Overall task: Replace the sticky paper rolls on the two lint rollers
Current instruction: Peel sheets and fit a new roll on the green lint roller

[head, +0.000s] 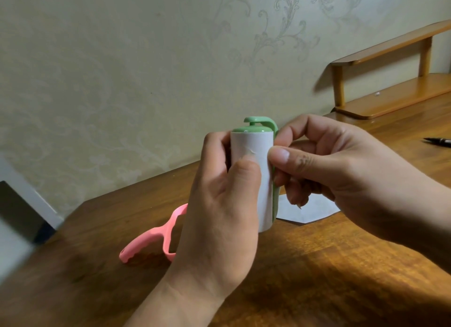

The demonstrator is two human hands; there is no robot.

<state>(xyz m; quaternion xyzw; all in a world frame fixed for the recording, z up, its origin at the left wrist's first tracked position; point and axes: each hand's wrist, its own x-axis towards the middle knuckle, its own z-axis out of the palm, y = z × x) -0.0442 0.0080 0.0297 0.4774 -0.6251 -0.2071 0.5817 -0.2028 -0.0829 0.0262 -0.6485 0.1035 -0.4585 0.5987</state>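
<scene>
While a pink plastic lint roller frame [156,234] lies on the brown wooden desk [317,265] at left, the left hand [219,204] wraps an upright green lint roller with white paper roll [256,175], and the right hand [341,175] pinches its right edge above a white paper sheet [305,212].

pink roller [156,236] lower left, pen [439,141] far right, shelf [390,82] behind
</scene>
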